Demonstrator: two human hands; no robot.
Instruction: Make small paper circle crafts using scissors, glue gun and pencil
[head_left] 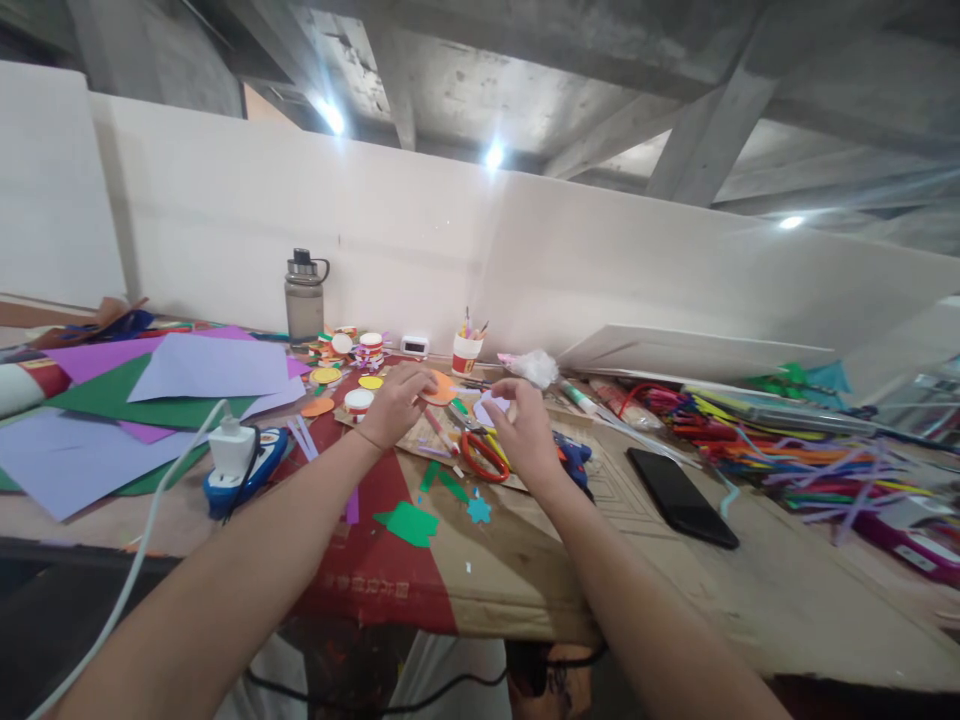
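Observation:
My left hand [396, 408] is closed on the edge of an orange paper circle [442, 388], raised over the work area. To its right, my right hand [526, 432] hovers with curved fingers, thumb and forefinger apart. A pale purple paper circle [487, 408] shows beside those fingertips; I cannot tell whether they touch. Between the hands lie scissors with orange-red handles [484, 458] and a pencil-like stick [441, 432]. A blue tool, seemingly a glue gun [576, 460], is partly hidden behind my right wrist. Nearer to me are a green paper scrap [411, 524] and a blue paper flower [478, 508].
Coloured paper sheets [210, 368] and a power strip with a charger [234, 455] are at left. Behind stand a water bottle [304, 300] and a cup of pens [466, 352]. At right lie a black phone [681, 497] and piled pipe cleaners [795, 455].

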